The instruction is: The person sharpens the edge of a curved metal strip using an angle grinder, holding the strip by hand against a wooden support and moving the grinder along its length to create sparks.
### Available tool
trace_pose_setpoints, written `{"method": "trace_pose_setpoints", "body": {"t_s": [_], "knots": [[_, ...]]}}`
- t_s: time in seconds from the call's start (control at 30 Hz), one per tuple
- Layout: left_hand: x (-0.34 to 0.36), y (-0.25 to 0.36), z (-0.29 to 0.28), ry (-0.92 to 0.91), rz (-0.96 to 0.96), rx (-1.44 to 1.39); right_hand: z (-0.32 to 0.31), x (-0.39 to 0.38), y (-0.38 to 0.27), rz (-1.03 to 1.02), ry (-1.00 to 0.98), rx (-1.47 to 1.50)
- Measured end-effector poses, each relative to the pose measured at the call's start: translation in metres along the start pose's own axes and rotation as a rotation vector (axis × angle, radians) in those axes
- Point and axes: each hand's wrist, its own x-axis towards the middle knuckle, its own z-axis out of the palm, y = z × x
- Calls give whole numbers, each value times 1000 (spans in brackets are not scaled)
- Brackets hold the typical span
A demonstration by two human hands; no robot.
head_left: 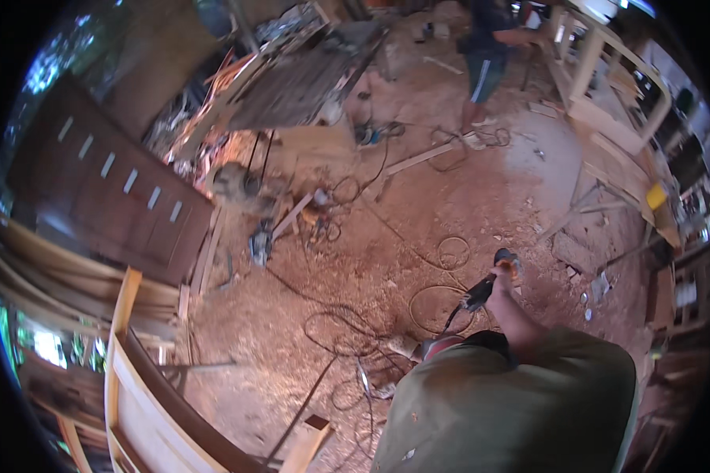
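Biggest thing I'm getting on my end is the reddish-brown floor (481, 197), scattered with sawdust and shavings. Next down is a dark wooden panel (79, 181) leaning over on the left, with a row of pale slots in it. The wearer's green shirt (513, 402) fills a big chunk of the lower right for me, and up top there's a grey planked surface (300, 79). Then a pale wooden frame (121, 315) curving up at lower left (fisheye, so don't trust the bend), plus another light wood frame (585, 65) at upper right with a co-worker (485, 55) standing just left of it. Loops of cord (418, 303) lie all over the middle. The black power tool (479, 294) with orange near its head is right of center, out past the shirt, above the floor. The right hand (500, 282) is wrapped around it, clamped on from what I can see. The left hand I can't see at all, so can't tell you what it's doing. Smallest bit: a yellow item (656, 195) far right, sitting by some boards.
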Motion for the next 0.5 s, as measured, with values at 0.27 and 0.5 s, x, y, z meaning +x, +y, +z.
{"method": "trace_pose_setpoints", "body": {"t_s": [0.27, 0.5], "knots": [[-37, 26, -30, 188, -86, 300, 51, -104, 4, 12, 199, -127], [-6, -22, -11, -68, -95, 353, 36, -116, 44, -7, 70, -100]]}}
